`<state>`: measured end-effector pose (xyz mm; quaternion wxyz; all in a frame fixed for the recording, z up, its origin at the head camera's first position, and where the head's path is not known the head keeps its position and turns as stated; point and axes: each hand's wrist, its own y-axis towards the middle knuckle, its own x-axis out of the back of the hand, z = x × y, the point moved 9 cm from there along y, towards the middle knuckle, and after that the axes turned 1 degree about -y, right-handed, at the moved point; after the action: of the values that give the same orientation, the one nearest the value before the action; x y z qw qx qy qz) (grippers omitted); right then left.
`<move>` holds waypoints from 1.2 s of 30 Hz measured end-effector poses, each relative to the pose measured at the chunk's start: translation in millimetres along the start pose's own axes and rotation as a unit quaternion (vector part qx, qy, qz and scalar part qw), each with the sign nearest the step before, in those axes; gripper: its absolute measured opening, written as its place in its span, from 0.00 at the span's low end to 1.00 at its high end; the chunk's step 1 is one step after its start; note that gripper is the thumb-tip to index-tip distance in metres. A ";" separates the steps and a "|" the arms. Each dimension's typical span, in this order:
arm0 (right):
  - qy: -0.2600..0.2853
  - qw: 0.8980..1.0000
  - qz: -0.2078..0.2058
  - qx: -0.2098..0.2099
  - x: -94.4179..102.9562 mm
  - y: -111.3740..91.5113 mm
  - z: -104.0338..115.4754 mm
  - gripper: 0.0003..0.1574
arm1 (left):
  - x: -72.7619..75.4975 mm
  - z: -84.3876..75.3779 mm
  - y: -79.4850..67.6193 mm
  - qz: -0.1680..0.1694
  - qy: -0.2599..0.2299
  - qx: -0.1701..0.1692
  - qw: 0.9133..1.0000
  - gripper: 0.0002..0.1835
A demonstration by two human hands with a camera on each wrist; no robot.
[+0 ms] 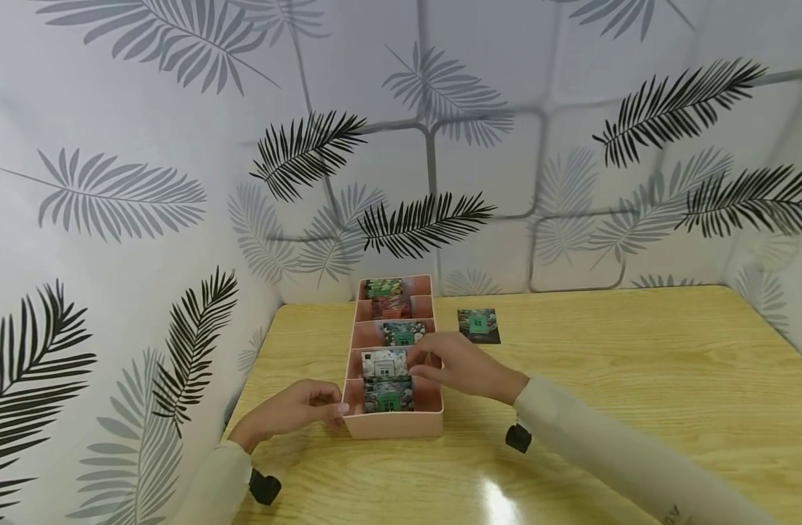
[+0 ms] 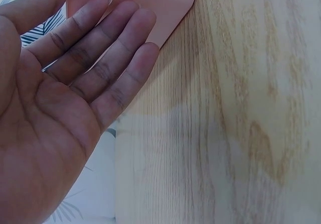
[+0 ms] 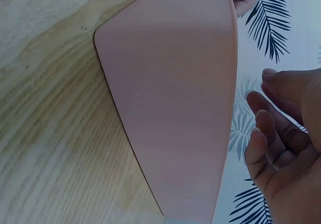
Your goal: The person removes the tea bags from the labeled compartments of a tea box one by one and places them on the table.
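Observation:
A long pink divided box (image 1: 393, 426) stands on the table, with flat printed packets in its compartments. At its near left corner my left hand (image 1: 294, 410) holds the wall, thumb at the rim and fingers along the outside; the left wrist view shows these fingers (image 2: 138, 25) against the pink wall. My right hand (image 1: 463, 363) hovers over the box's right rim, fingertips beside a white packet (image 1: 384, 363). In the right wrist view the right hand's fingers (image 3: 257, 146) are loosely bent, with nothing seen between them and the thumb. A dark packet with a green label (image 1: 388, 397) leans in the nearest compartment.
Farther compartments hold a dark green-labelled packet (image 1: 403, 334), a red packet (image 1: 391, 308) and a green one (image 1: 383, 288). One more dark packet (image 1: 478, 326) lies on the wooden table (image 1: 611, 379), right of the box. Leaf-patterned curtains (image 1: 388, 168) hang behind and at the left.

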<state>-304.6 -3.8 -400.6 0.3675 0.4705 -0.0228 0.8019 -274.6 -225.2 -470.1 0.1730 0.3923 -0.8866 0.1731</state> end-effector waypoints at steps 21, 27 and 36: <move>-0.128 0.991 0.032 0.036 -26.9 -0.2 16.5 0.08 | -0.1 0.5 0.0 -0.001 -0.005 0.003 1.000 0.14; -0.141 0.989 0.039 0.029 -30.5 -2.6 16.6 0.10 | -0.2 1.3 0.3 -0.002 0.007 0.000 1.000 0.14; -0.125 0.991 0.038 0.021 -30.1 -4.7 17.6 0.05 | -0.6 1.7 0.7 -0.003 0.007 0.002 1.000 0.14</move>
<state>-280.1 -24.2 -415.5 0.3209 0.5733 -0.0701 0.7506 -275.0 -225.1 -472.0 0.1786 0.3939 -0.8841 0.1770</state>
